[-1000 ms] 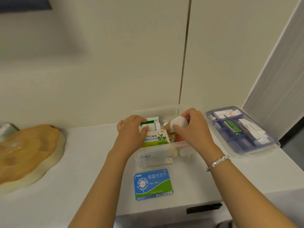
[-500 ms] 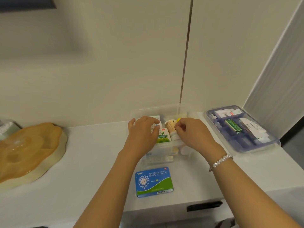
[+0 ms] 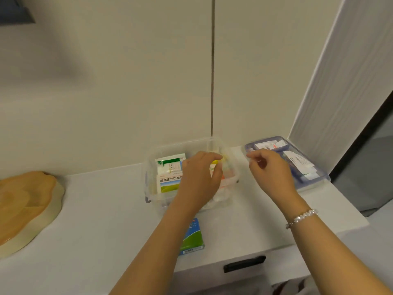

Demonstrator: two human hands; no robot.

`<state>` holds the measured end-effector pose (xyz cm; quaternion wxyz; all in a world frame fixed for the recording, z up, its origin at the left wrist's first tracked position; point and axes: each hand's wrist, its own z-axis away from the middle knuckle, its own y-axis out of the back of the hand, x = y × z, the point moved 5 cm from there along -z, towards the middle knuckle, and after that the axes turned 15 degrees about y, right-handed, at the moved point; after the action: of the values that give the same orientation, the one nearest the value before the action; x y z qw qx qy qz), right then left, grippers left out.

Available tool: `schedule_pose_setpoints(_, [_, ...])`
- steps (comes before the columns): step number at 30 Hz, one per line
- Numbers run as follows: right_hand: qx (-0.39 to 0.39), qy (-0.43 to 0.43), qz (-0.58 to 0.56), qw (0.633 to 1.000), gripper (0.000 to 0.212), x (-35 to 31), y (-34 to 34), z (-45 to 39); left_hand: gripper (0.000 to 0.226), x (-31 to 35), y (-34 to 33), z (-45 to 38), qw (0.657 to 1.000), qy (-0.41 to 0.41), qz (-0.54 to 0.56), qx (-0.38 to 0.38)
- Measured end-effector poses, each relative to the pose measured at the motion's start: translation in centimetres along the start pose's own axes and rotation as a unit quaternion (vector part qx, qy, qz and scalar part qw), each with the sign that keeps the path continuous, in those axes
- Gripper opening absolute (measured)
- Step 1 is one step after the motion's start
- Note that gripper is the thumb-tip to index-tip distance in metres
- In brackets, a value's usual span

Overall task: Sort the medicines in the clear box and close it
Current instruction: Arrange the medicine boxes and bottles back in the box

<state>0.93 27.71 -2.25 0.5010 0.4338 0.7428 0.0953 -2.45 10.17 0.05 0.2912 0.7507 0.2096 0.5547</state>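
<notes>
Sorting state:
clear box [image 3: 230, 177]: mid-counter, far side, lid off
left hand [image 3: 202, 179]: inside box, fingers curled on yellow item [image 3: 216, 162]
right hand [image 3: 271, 171]: hovering right of box, fingers loosely curled, empty
blue tray [image 3: 319, 177]: far right
blue-green carton [image 3: 192, 237]: near side of box

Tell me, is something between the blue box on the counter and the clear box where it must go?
Yes. The left forearm lies over the blue box, and the left hand covers the clear box opening. The counter between the two looks bare.
</notes>
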Motion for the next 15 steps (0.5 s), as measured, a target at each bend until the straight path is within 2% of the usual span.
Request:
schedule_pose_setpoints(5, [-0.079, -0.139, 0.112, 0.981, 0.020, 6.4, 2.8, 1.3, 0.022, 3.3, -3.1, 0.8, 0.998, -0.054, 0.022, -0.004])
schedule_pose_setpoints(8, [-0.110, -0.210, 0.158, 0.959, 0.031, 9.6, 4.3, 2.2, 0.021, 5.0, -5.1, 1.4, 0.995, -0.087, 0.042, -0.024])
schedule_pose_setpoints(11, [-0.112, -0.243, 0.149, 0.952, 0.040, 12.3, 5.1, 2.9, 0.022, 6.2, -7.4, 2.0, 0.993, -0.101, 0.037, -0.054])
schedule_pose_setpoints(15, [-0.089, -0.255, 0.104, 0.957, 0.034, 13.6, 4.9, 3.1, 0.020, 6.4, -9.8, 2.2, 0.995, -0.054, 0.027, -0.077])
